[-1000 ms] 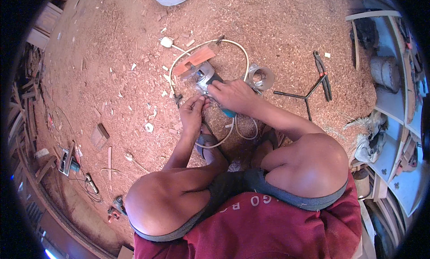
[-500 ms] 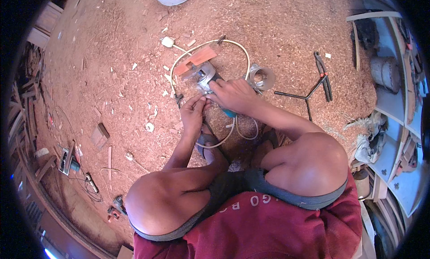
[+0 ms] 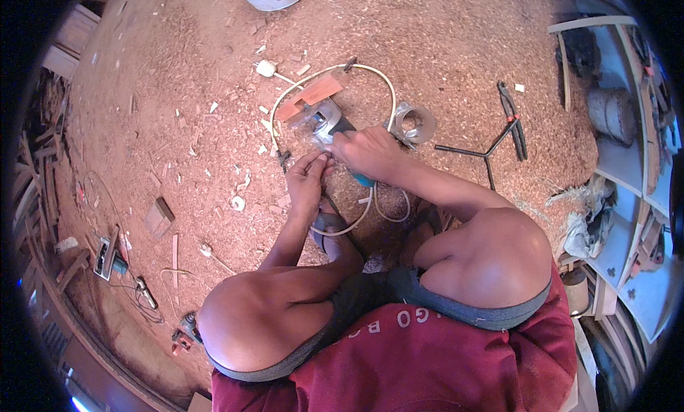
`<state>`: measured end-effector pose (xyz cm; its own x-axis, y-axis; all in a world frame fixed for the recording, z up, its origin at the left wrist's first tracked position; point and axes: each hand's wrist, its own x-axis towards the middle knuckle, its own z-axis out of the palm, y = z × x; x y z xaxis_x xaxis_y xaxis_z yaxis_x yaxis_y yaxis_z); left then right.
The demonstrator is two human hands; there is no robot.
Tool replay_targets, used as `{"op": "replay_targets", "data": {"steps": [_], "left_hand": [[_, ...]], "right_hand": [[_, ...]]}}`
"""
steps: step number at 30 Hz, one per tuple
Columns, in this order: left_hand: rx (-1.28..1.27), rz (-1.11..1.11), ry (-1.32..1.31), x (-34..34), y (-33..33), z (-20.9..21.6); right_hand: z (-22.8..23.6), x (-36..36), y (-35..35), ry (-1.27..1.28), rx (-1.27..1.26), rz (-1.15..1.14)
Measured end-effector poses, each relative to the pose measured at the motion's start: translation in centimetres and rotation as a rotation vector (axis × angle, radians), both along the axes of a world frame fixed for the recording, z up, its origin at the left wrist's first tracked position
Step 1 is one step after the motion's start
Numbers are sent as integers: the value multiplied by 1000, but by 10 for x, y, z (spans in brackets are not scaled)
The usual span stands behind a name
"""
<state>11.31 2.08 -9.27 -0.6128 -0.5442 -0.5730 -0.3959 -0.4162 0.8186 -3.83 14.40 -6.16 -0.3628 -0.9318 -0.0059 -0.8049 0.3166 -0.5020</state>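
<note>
A compact handheld power tool, which looks like a trim router (image 3: 328,120), lies tilted on the shavings between my feet. It has a silver and black body, a clear base and a teal end. My right hand (image 3: 370,153) is closed over its body, fingers curled, hiding much of the middle. Close by the silver part, my left hand (image 3: 308,175) pinches with thumb and fingers. Whatever sits in that pinch is too small to make out. A pale power cord (image 3: 394,91) loops around the tool, and its white plug (image 3: 266,69) rests beyond it.
Reddish wood pieces (image 3: 320,90) lie just past the tool. On the right are a clear cylindrical part (image 3: 415,123), a black Y-shaped wrench (image 3: 487,155) and black pliers (image 3: 519,131). Other power tools (image 3: 110,255) sit at left. A blue shelf (image 3: 618,155) borders the right side.
My right hand's fingers have curled in more and shifted slightly left on the tool. The left hand keeps its pinch in nearly the same place.
</note>
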Motion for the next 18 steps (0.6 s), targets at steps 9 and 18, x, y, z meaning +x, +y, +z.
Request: {"op": "replay_targets", "data": {"steps": [9,18], "left_hand": [[18,-4,29,-5,2,-2],[36,0,20,-6,4,3]], "right_hand": [[-10,-8,10,134,-185,114],[-9,-3,6,108,-26,31]]}}
